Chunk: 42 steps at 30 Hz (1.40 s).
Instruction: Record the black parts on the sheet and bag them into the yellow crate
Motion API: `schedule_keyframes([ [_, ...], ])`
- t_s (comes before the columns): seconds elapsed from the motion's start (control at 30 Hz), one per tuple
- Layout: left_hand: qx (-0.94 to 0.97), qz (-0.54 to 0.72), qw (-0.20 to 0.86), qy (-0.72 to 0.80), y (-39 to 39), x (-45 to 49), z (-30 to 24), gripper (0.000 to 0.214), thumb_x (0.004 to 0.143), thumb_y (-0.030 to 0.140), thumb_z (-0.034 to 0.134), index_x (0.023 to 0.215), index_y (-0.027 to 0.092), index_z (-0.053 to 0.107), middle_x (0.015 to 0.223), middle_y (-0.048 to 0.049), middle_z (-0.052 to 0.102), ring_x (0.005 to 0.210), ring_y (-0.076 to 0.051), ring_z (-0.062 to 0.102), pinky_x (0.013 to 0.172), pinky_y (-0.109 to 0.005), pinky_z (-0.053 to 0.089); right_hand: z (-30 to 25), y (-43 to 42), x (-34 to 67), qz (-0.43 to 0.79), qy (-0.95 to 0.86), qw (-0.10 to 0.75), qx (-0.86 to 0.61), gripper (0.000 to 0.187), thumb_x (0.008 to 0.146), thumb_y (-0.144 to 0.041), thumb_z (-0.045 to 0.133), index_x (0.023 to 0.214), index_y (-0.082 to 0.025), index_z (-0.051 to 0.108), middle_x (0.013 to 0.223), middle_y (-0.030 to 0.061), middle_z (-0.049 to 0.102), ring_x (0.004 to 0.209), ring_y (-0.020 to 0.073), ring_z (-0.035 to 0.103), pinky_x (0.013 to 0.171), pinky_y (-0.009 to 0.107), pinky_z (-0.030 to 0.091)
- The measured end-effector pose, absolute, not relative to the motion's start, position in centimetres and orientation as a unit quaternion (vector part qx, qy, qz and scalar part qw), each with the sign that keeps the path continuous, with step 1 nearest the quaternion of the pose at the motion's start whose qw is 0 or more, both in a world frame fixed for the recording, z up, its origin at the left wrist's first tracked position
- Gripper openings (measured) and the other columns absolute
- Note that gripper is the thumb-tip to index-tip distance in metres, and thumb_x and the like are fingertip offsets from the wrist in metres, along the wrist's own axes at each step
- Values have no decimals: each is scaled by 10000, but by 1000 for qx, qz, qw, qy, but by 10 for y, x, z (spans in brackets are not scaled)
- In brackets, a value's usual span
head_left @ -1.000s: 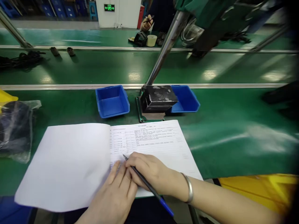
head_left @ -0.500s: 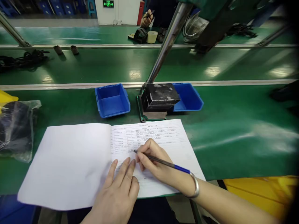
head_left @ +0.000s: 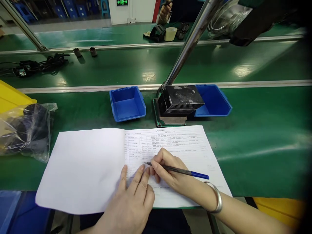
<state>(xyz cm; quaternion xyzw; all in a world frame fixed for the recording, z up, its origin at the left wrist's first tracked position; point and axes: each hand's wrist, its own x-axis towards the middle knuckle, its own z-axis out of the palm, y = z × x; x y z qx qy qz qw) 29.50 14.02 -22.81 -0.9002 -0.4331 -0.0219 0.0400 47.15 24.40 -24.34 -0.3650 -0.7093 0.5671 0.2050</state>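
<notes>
Notebook [head_left: 83,169] lies open beneath pen [head_left: 198,175] and both hands [head_left: 130,201].

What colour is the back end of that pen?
The pen's back end is blue; it shows best in the head view.

Print [head_left: 174,140] on the booklet [head_left: 90,162] too small for reading

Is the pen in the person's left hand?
No, the right hand holds the pen, while the left hand rests on the open book.
</notes>
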Motion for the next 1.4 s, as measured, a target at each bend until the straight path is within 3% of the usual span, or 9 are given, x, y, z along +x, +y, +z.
schedule_keyframes([
  [0.47,-905,-22,35,-424,140,293,-228,300,931,250,382,1074,77,582,1325,-253,556,1366,-361,383,1128,-602,35,-242,243,466,508,-758,197,-358,191,964,-311,417,794,-224,418,597,-41,545,505,105,492,518,262,385],
  [0.9,-904,-5,24,-426,140,292,-230,327,944,251,344,1112,89,573,1291,-214,590,1352,-346,387,1115,-608,71,-243,246,464,491,-774,171,-362,190,959,-304,395,783,-231,393,635,-19,569,514,110,501,514,259,399],
  [1.4,-900,-25,19,-435,141,294,-229,316,931,256,372,1090,88,587,1291,-219,593,1350,-329,396,1147,-591,9,-246,244,464,486,-764,185,-382,192,946,-310,410,772,-233,387,606,-22,573,490,105,509,486,247,388],
])
